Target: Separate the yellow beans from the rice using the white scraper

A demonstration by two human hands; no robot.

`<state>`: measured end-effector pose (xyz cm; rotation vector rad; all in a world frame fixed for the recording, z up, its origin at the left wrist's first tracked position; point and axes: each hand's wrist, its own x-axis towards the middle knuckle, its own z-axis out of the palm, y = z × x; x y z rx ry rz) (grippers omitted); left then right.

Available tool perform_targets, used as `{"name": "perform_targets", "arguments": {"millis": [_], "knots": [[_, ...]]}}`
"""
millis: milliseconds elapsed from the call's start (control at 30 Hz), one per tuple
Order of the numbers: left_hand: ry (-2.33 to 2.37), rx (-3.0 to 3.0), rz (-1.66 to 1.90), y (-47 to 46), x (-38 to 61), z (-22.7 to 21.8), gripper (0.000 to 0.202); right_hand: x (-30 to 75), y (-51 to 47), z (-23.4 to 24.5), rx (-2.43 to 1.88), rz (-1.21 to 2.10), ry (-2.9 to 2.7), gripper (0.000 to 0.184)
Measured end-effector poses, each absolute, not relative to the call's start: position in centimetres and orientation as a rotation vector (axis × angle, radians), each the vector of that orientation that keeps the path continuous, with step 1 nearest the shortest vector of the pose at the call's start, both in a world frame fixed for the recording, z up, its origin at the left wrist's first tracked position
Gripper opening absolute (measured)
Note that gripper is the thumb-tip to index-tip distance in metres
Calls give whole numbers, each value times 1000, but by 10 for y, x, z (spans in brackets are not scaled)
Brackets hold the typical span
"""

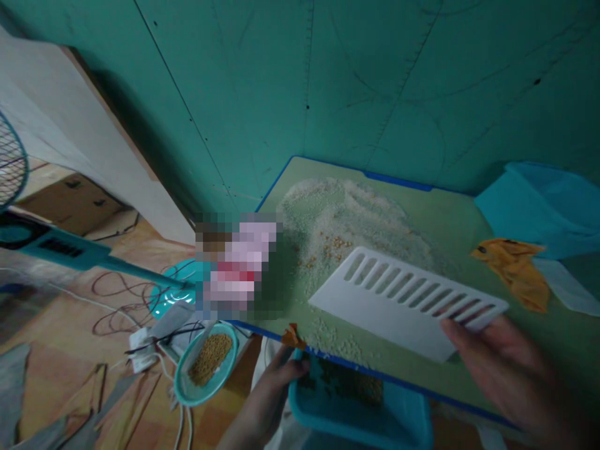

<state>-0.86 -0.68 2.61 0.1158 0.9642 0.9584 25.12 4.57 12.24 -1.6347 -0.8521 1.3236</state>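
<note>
My right hand (501, 356) grips one end of a flat white plastic panel (389, 319) with a row of slots along its upper side. The panel is tilted over a green table (450, 219) with a blue edge. Behind the panel, white rice-like grains (370, 212) lie in a spread heap, with several yellow kernels (335, 247) among them. More white grains lie near the front edge. Below that edge, my left hand (276, 375) is closed on the rim of a blue plastic bin (360, 415), which has some dark and yellowish matter inside.
Blue cloth (539, 206) and an orange cloth (520, 269) lie on the table's right. A pixelated pinkish object (239, 269) is at its left edge. On the left are a fan (56, 247), cables, and a turquoise basket (229, 369) of yellow beans. A green wall stands behind.
</note>
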Motion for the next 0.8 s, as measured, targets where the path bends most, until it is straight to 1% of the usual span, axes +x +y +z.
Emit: {"name": "perform_targets", "arguments": {"millis": [67, 267, 500, 667, 800], "knots": [[972, 130, 965, -5, -9, 30, 54, 247, 29, 120, -1667, 1380, -806, 24], [1005, 125, 967, -5, -11, 32, 64, 228, 5, 112, -1712, 1280, -879, 21], [937, 128, 1014, -7, -14, 33, 57, 237, 12, 112, -1714, 1180, -966, 14], [960, 131, 996, -6, -15, 33, 59, 232, -1, 112, -1736, 1237, -964, 22], [946, 143, 1006, -6, -14, 32, 57, 237, 0, 106, -1716, 1191, -959, 17]]}}
